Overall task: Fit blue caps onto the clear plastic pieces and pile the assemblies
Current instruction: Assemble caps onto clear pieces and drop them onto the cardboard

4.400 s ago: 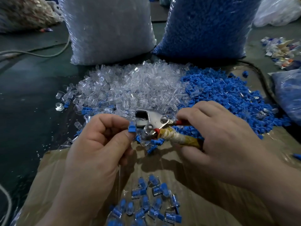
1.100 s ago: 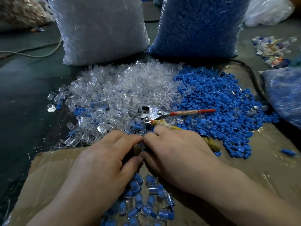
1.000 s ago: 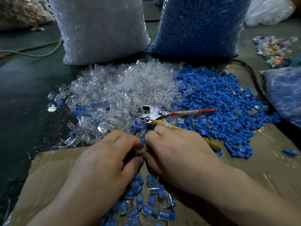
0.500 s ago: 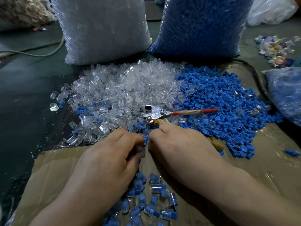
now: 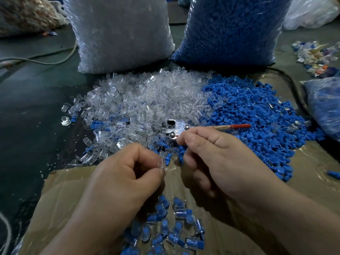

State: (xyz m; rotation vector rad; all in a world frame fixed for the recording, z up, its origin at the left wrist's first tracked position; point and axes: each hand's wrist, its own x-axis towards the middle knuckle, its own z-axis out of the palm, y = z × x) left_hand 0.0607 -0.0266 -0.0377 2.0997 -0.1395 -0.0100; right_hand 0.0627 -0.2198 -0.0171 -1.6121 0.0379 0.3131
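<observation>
Cardboard (image 5: 70, 192) under your hands carries the pile of capped pieces (image 5: 176, 223), your left hand (image 5: 125, 177) pinches a clear piece (image 5: 162, 163) near its far edge, and your right hand (image 5: 220, 159) curls its fingers beside the pliers (image 5: 177, 126), their hold hidden.

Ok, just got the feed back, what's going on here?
A person is capping clear pieces by hand. The left hand pinches a clear piece, apparently already capped. The right hand is curled beside the metal tool, which lies where the clear pile meets the blue caps; whether it grips the tool is hidden. Finished assemblies lie on the brown sheet below the hands.
</observation>
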